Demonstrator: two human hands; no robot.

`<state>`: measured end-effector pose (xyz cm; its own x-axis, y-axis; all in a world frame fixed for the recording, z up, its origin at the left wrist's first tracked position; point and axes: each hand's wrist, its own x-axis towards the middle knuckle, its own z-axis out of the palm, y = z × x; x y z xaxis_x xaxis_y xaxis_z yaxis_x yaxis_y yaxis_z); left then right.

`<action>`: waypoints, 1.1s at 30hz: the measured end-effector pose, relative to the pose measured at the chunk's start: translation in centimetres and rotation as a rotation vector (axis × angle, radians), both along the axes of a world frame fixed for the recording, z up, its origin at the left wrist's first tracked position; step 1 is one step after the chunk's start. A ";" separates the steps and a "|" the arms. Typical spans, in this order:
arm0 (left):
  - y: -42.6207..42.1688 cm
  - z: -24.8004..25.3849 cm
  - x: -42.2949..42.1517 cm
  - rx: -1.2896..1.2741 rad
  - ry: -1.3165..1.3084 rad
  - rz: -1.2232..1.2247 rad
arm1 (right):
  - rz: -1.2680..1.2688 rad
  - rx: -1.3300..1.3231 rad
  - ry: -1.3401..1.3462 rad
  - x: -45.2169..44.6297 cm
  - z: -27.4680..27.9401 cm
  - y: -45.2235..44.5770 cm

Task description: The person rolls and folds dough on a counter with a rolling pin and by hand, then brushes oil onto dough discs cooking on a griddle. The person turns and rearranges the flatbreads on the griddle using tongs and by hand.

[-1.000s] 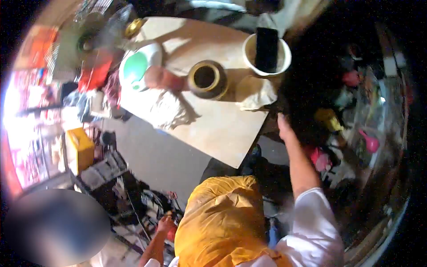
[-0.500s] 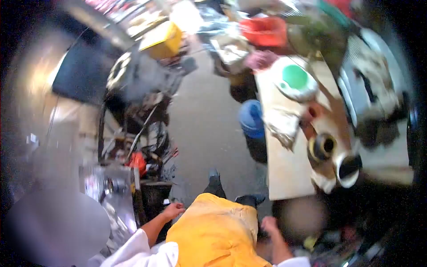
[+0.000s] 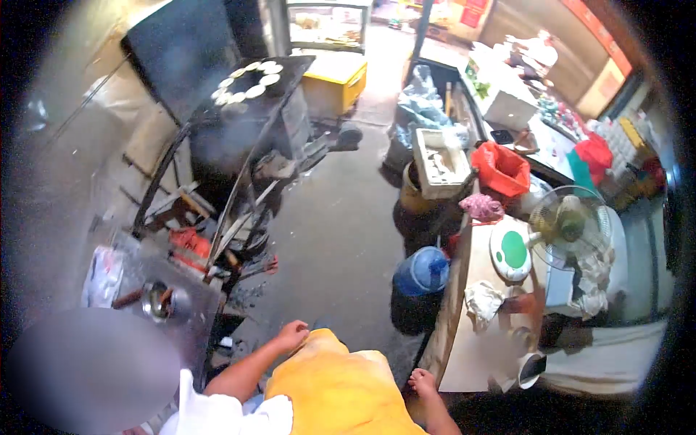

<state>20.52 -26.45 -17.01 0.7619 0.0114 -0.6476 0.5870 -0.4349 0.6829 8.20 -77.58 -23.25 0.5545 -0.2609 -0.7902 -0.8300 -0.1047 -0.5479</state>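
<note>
My left hand [image 3: 291, 336] hangs in front of the yellow apron [image 3: 337, 388], fingers loosely bent and slightly apart, with nothing visible in them. To the right of the apron my right hand [image 3: 422, 381] is curled into a loose fist, and I see nothing held in it. Nearest to it is the wooden table [image 3: 454, 355] on the right. A white-and-green lidded container [image 3: 511, 251] and a crumpled white cloth [image 3: 483, 301] lie on that table. On the floor beside it stands a blue plastic bucket [image 3: 422, 272].
A grey floor aisle [image 3: 326, 232] runs ahead. On its left are a black griddle top [image 3: 283, 94] with several pale rounds and a yellow box [image 3: 333, 83]. Along the right are a foam box [image 3: 441, 167], a red bag-lined bin [image 3: 500, 170] and a fan [image 3: 570, 221].
The view has swung up and sharpened, showing more of the aisle ahead. The table and blue bucket now sit lower in view. Both hands remain beside the apron.
</note>
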 end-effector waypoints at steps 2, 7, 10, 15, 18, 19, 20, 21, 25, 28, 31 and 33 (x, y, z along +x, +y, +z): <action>1.6 -1.1 1.9 -0.016 -0.059 0.011 | 0.033 -0.079 0.017 1.4 1.4 2.0; 4.1 0.8 6.0 0.053 -0.031 -0.042 | 0.171 -0.123 0.086 1.5 -4.5 2.1; 4.1 0.9 7.3 0.035 -0.032 0.087 | 0.550 -0.241 0.174 3.7 -8.4 -0.2; 4.4 -5.2 7.4 0.029 -0.070 0.518 | 0.368 -0.114 0.127 16.9 0.8 3.2; 2.9 1.0 10.1 0.224 -0.148 0.711 | 0.626 -0.179 -0.040 27.8 5.3 3.3; 2.8 2.8 10.6 0.086 -0.106 0.822 | 0.606 -0.069 -0.078 31.2 3.9 2.4; 2.4 3.1 10.7 0.055 -0.140 0.944 | 0.591 0.045 -0.096 35.3 2.0 1.6; 2.8 3.5 10.4 0.099 -0.150 0.954 | 0.592 0.040 -0.060 39.0 3.2 2.4; 3.3 4.8 8.5 -0.017 -0.156 1.469 | 0.680 0.027 -0.009 50.5 2.4 5.2; 5.9 4.9 1.9 -0.314 -0.278 1.704 | 0.751 -0.011 0.024 53.8 3.9 9.7; 10.9 6.2 -3.7 -0.315 -0.391 1.951 | 0.839 -0.083 0.029 53.0 5.4 14.6; 15.5 6.2 -7.7 -0.324 -0.381 1.991 | 0.868 -0.049 0.008 51.8 4.7 17.2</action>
